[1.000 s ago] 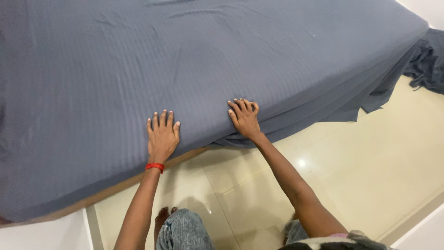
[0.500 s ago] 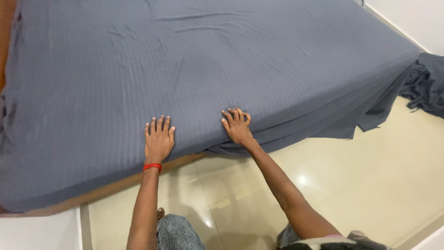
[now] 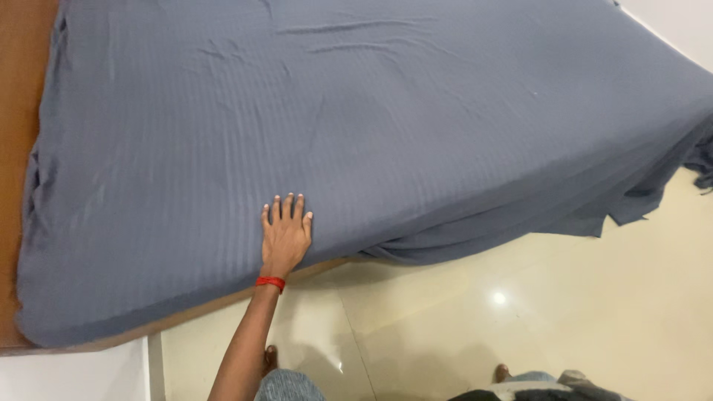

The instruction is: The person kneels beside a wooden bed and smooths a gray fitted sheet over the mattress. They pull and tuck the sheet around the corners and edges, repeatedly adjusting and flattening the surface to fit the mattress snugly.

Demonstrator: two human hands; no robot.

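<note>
Far left: brown wooden bed frame (image 3: 18, 148) shows bare beside the sheet, and runs on as a thin strip under the sheet's near edge. Grey striped bedsheet (image 3: 356, 126) covers the bed, mostly smooth, a few creases near the top. Left hand (image 3: 284, 236) lies palm down on the sheet just inside the near edge, fingers (image 3: 288, 209) straight and slightly spread, flat on the cloth, gripping nothing. Red thread band (image 3: 270, 282) on that wrist. Right of the hand the sheet bunches into folds and hangs over the bed edge down to the cream tiled floor (image 3: 520, 312), loose end trailing at far right. Right hand out of view, so can't tell its fingers' state. Jeans-clad knees at bottom edge
</note>
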